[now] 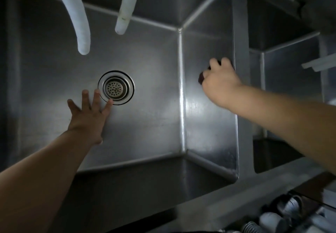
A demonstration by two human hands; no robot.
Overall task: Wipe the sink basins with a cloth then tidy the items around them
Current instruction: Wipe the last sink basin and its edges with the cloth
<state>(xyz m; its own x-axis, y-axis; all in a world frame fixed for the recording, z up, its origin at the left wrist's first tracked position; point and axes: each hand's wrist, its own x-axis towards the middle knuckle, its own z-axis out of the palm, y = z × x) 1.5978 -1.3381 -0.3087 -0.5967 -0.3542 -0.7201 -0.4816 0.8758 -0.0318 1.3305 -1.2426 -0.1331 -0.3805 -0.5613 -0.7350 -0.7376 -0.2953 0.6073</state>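
I look straight down into a deep stainless steel sink basin (149, 105) with a round drain strainer (116, 87) in its floor. My left hand (89, 112) is spread flat on the basin floor, fingertips at the strainer's edge, holding nothing. My right hand (221, 83) presses a dark cloth (201, 78) against the basin's right wall (209, 123), near the top rim. Most of the cloth is hidden under my fingers. A second basin (291, 72) lies to the right, past the divider.
Two white flexible hoses (82, 32) (125, 10) hang down over the back of the basin. A pale flat object (318, 63) rests in the right basin. Pale pipes and cups (283, 214) sit below the front edge at the bottom right.
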